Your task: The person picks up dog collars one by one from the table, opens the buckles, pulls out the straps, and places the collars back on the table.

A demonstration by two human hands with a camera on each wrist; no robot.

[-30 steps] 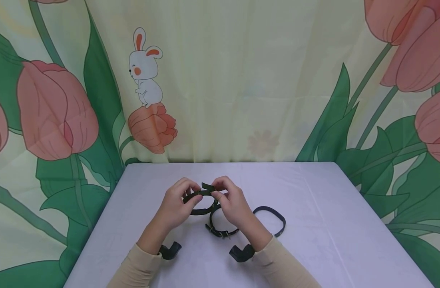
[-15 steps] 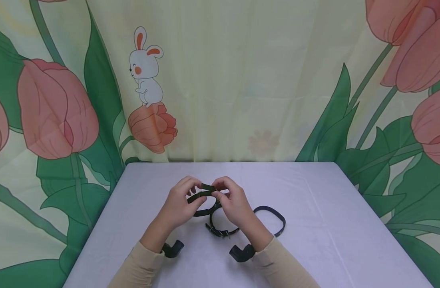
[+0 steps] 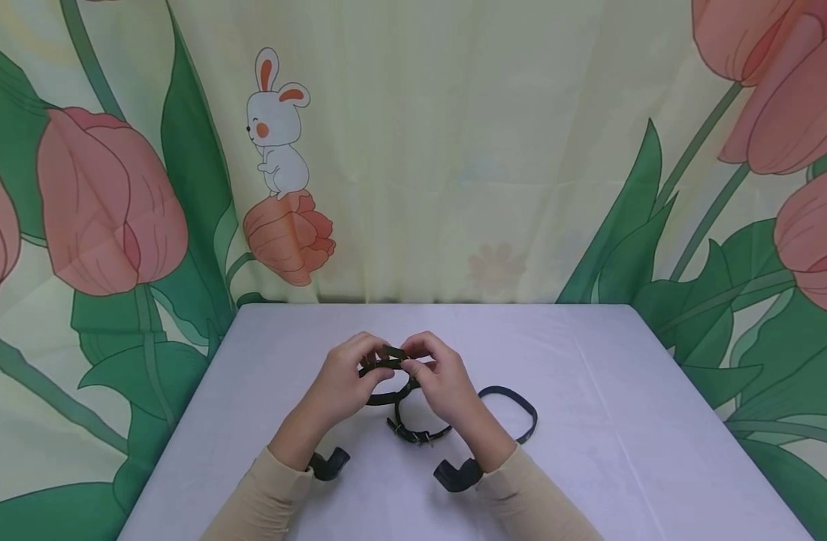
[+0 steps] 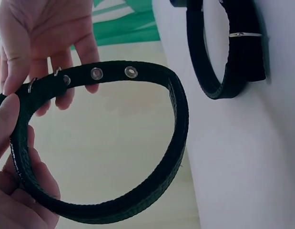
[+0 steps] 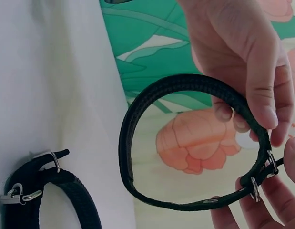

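Both hands hold up a dark green-black buckled collar [image 3: 384, 399] above the table. In the left wrist view this collar [image 4: 109, 210] forms a wide loop with metal eyelets and metal rings. My left hand [image 3: 345, 378] holds one side of the band between thumb and fingers. My right hand [image 3: 442, 378] pinches the band near the metal fittings, close to the left fingertips. A short strap end [image 3: 394, 352] sticks up between the hands. In the right wrist view the collar [image 5: 126, 138] hangs from both hands, with two metal rings at its lower right; the buckle's exact state is partly hidden.
A second dark collar [image 3: 413, 436] with a metal buckle lies on the white-covered table [image 3: 589, 466] just below the right hand. Another dark band [image 3: 533, 413] lies right of it, partly behind the right forearm. A printed curtain [image 3: 420, 150] hangs behind the table.
My left hand has shifted slightly right, bringing its fingers closer to my right hand and the raised strap end. The right hand stays nearly in place; the collars on the table have not moved.
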